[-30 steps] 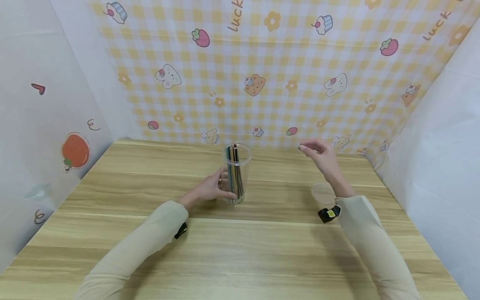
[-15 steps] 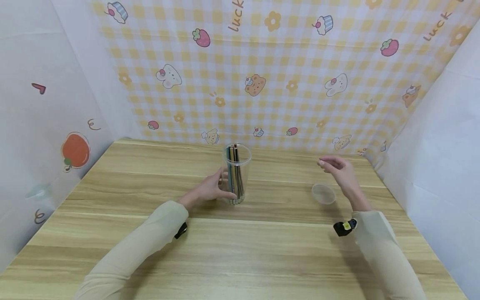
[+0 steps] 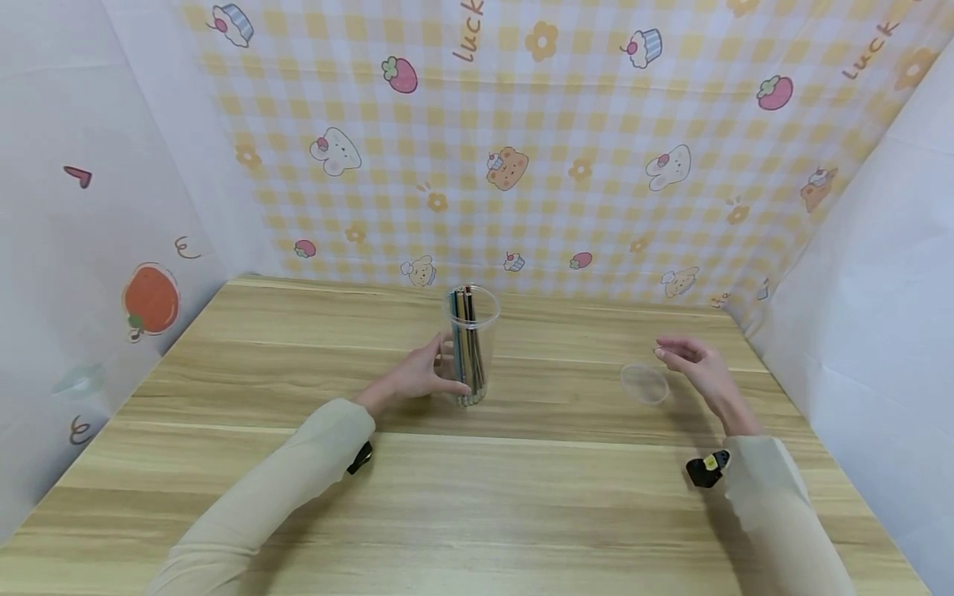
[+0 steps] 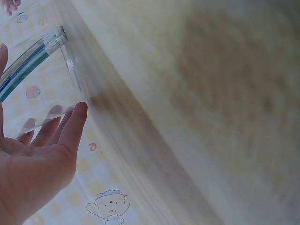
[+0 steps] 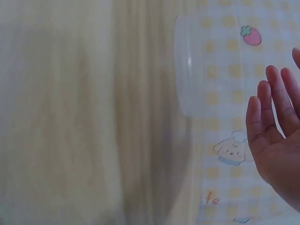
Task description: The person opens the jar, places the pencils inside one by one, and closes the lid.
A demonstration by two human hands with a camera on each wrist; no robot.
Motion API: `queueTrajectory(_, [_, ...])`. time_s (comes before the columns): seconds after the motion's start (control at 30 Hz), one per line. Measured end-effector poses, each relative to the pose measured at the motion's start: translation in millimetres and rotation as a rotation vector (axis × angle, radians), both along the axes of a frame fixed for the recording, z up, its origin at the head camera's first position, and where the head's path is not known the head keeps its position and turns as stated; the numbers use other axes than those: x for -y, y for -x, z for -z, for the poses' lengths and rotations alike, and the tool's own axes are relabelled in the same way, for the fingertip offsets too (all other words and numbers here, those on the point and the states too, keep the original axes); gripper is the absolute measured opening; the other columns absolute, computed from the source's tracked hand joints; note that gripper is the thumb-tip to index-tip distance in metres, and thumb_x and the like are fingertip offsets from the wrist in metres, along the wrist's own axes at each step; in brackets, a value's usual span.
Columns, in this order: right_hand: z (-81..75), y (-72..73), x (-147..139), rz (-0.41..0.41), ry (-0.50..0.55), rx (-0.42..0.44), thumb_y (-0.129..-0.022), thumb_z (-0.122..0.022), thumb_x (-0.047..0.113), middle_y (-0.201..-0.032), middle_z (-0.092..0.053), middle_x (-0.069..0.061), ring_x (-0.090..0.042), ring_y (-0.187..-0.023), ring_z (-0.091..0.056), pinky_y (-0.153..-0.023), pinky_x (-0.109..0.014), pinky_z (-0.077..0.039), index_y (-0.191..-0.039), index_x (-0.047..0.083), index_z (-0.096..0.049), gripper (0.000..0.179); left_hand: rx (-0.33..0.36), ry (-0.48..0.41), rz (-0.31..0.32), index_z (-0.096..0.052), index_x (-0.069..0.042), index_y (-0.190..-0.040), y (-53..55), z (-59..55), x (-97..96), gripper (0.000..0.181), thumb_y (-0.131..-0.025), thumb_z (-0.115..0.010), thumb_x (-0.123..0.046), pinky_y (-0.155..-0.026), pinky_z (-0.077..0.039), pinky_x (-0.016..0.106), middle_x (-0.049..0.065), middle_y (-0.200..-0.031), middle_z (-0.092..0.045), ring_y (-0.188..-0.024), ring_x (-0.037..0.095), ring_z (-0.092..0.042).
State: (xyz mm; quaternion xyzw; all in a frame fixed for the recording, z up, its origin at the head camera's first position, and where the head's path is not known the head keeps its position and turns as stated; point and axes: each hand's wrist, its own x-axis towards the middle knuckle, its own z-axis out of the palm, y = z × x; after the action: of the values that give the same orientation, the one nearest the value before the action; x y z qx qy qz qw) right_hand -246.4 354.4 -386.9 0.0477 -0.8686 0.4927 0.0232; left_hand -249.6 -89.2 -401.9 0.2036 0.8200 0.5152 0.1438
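A tall clear plastic cup (image 3: pixel 488 352) stands upright on the wooden table, with a bundle of pencils (image 3: pixel 468 339) leaning inside it. My left hand (image 3: pixel 413 374) grips the cup low on its left side, thumb in front and fingers behind. Seen from the left wrist, those fingers (image 4: pixel 70 126) lie along the cup wall, and the pale ends of the pencils (image 4: pixel 54 41) point toward the table. On the right lies a round clear plastic lid (image 3: pixel 644 384). My right hand (image 3: pixel 701 368) hovers just beyond it with loosely bent fingers, holding nothing; the right wrist view shows the fingers (image 5: pixel 276 105) extended.
The wooden table (image 3: pixel 477 505) meets a yellow checked cloth backdrop (image 3: pixel 477 215) at the back. White sheets rise along the left (image 3: pixel 97 248) and right sides. A black wrist camera (image 3: pixel 706 469) sits under the right sleeve.
My right hand has moved right and down toward me, from above the table's back edge to beside the lid, uncovering the lid. My left hand and the cup have stayed in place.
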Motion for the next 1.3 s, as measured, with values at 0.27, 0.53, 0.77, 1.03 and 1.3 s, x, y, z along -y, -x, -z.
queueTrajectory(0.27, [11.6, -1.9, -14.0, -0.088, -0.044, 0.076, -0.088, -0.055, 0.027, -0.117, -0.049, -0.021, -0.002, -0.093, -0.049, -0.078, -0.015, -0.04, -0.125, -0.006, -0.039, 0.053, -0.003, 0.004, 0.006, -0.027, -0.017, -0.133, 1.3, 0.5, -0.2, 0.086, -0.065, -0.079, -0.025, -0.097, -0.028, 0.046, 0.015, -0.129, -0.041, -0.115, 0.028, -0.04])
queueTrajectory(0.53, [14.7, -1.0, -17.3, -0.174, -0.113, 0.19, -0.088, -0.055, 0.019, -0.126, -0.035, -0.03, -0.038, -0.114, -0.034, -0.09, -0.034, -0.034, -0.129, -0.011, -0.029, 0.058, -0.001, 0.004, 0.003, -0.027, -0.018, -0.133, 1.5, 0.6, -0.3, 0.085, -0.066, -0.078, -0.024, -0.097, -0.028, 0.045, 0.014, -0.128, -0.042, -0.114, 0.027, -0.04])
queueTrajectory(0.77, [15.1, -1.6, -12.9, -0.227, -0.186, 0.222, -0.083, -0.061, 0.022, -0.128, -0.027, -0.036, -0.046, -0.118, -0.024, -0.096, -0.054, -0.021, -0.13, -0.016, -0.021, 0.072, 0.0, 0.001, 0.01, -0.027, -0.018, -0.133, 1.3, 1.6, -0.2, 0.085, -0.065, -0.078, -0.023, -0.097, -0.028, 0.045, 0.014, -0.127, -0.042, -0.114, 0.027, -0.04])
queueTrajectory(1.03, [16.9, -1.3, -7.5, -0.293, -0.276, 0.207, -0.081, -0.064, 0.024, -0.129, -0.021, -0.037, -0.048, -0.118, -0.019, -0.096, -0.057, -0.017, -0.129, -0.017, -0.021, 0.077, 0.012, -0.012, 0.013, -0.027, -0.017, -0.133, -2.3, -3.2, -0.6, 0.084, -0.066, -0.078, -0.022, -0.097, -0.028, 0.046, 0.016, -0.128, -0.042, -0.114, 0.029, -0.04])
queueTrajectory(1.3, [18.3, 0.1, -1.3, -0.272, -0.433, 0.16, -0.073, -0.071, 0.029, -0.123, -0.026, -0.037, -0.048, -0.111, -0.027, -0.092, -0.058, -0.023, -0.128, -0.016, -0.024, 0.086, 0.023, -0.021, 0.025, -0.025, -0.013, -0.135, -10.0, -16.1, -1.4, 0.084, -0.069, -0.076, -0.016, -0.097, -0.025, 0.048, 0.02, -0.129, -0.039, -0.116, 0.032, -0.037])
